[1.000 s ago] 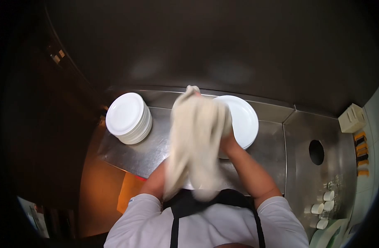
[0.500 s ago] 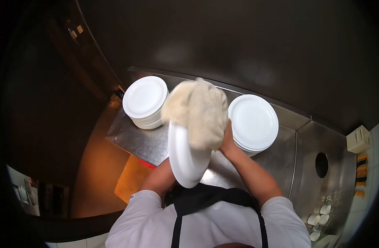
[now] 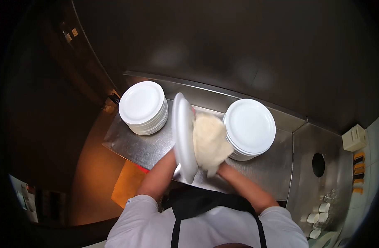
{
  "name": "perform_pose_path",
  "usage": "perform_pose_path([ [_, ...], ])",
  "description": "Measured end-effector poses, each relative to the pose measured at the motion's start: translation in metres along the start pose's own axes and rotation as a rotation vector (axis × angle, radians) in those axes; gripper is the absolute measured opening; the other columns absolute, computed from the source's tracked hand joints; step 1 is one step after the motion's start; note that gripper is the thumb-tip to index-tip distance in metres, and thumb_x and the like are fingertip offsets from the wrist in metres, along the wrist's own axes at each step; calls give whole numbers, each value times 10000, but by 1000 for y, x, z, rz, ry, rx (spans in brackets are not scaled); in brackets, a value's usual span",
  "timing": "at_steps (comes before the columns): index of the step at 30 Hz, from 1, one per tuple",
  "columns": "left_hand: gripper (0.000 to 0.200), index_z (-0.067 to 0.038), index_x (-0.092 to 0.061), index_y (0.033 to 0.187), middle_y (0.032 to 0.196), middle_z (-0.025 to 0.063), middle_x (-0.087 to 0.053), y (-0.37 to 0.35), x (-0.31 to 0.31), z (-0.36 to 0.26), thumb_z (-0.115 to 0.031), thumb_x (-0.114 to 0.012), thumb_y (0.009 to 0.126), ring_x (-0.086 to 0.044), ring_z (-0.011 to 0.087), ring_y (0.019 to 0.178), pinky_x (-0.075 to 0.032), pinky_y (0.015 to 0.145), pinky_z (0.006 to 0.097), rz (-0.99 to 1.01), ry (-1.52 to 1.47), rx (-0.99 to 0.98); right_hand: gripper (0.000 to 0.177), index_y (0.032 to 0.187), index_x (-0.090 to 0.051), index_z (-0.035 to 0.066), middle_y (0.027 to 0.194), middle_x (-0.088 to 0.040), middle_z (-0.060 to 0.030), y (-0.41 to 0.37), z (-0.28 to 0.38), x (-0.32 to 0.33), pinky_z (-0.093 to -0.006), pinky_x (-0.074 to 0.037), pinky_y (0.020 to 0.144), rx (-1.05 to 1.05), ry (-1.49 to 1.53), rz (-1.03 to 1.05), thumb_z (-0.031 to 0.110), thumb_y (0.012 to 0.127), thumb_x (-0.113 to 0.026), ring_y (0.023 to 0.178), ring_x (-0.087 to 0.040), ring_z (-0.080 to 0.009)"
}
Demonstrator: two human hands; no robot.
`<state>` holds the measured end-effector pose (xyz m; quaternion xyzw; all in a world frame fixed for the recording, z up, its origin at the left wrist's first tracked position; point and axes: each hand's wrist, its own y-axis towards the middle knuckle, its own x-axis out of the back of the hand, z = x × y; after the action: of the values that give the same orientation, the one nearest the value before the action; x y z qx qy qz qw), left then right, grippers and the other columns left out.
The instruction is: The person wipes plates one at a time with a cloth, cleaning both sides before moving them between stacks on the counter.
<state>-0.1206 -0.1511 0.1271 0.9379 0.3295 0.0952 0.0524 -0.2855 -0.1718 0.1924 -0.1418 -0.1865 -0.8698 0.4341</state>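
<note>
A white plate (image 3: 182, 136) is tilted almost on edge in front of me, above the steel counter. My left hand (image 3: 173, 158) holds it from the left, its fingers mostly hidden by the plate. Against the plate's right face lies a cream cloth (image 3: 212, 142), bunched and slightly blurred. My right hand (image 3: 223, 170) is closed in the cloth, which covers most of the fingers. To the left stands a stack of white plates (image 3: 142, 103). A second stack of white plates (image 3: 251, 126) stands to the right, close beside the cloth.
The steel counter (image 3: 264, 177) has a raised back edge against a dark wall. Further right are a round hole (image 3: 318, 165) in the steel, white cups (image 3: 313, 218) with glasses, and a cream box (image 3: 354, 138) at the wall. An orange surface (image 3: 129, 182) lies lower left.
The plate has turned more upright and moved up, away from my body. The cloth has slid from over the plate's top down to its right face, with my right hand lower.
</note>
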Motion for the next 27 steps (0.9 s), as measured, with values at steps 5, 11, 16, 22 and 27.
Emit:
perform_pose_path([
  [5, 549, -13, -624, 881, 759, 148, -678, 52, 42, -27, -504, -442, 1049, -640, 309, 714, -490, 690, 413, -409, 395, -195, 564, 1258, -564, -2, 1184, -635, -133, -32, -32, -5, -374, -474, 962, 19, 251, -336, 233, 799, -792, 1107, -598, -233],
  [11, 527, 15, -440, 1362, 1103, 148, -669, 5, 59, -135, -154, -708, 942, -670, 194, 965, -543, 815, 289, -29, -484, -359, 406, 1276, -571, -15, 1231, -642, -108, 14, -47, 52, -334, -513, 958, 123, 579, -840, 116, 919, -712, 1127, -624, -212],
  [16, 593, 2, -341, 1475, 1322, 133, -568, -43, 28, -96, -66, -634, 965, -574, 177, 1173, -455, 1026, 321, -108, -313, -360, 484, 1387, -474, 14, 1346, -573, -83, 27, -57, 39, -356, -529, 985, 147, 761, -810, 86, 956, -682, 1179, -595, -230],
  [22, 473, 19, -480, 1389, 1234, 113, -637, -59, 85, -112, -73, -629, 950, -604, 156, 1121, -490, 965, 325, 173, -87, -238, 407, 1130, -657, 10, 1048, -720, -80, 42, -30, 108, -300, -519, 863, 325, 76, -494, 76, 753, -794, 964, -665, -159],
  [27, 510, 21, -492, 1397, 1243, 108, -641, -63, 95, -119, -42, -633, 912, -606, 172, 1135, -489, 977, 333, 251, -96, -22, 377, 1116, -656, 14, 1023, -707, -70, 64, 16, 119, -310, -519, 838, 591, -143, -436, 140, 783, -781, 938, -660, -157],
])
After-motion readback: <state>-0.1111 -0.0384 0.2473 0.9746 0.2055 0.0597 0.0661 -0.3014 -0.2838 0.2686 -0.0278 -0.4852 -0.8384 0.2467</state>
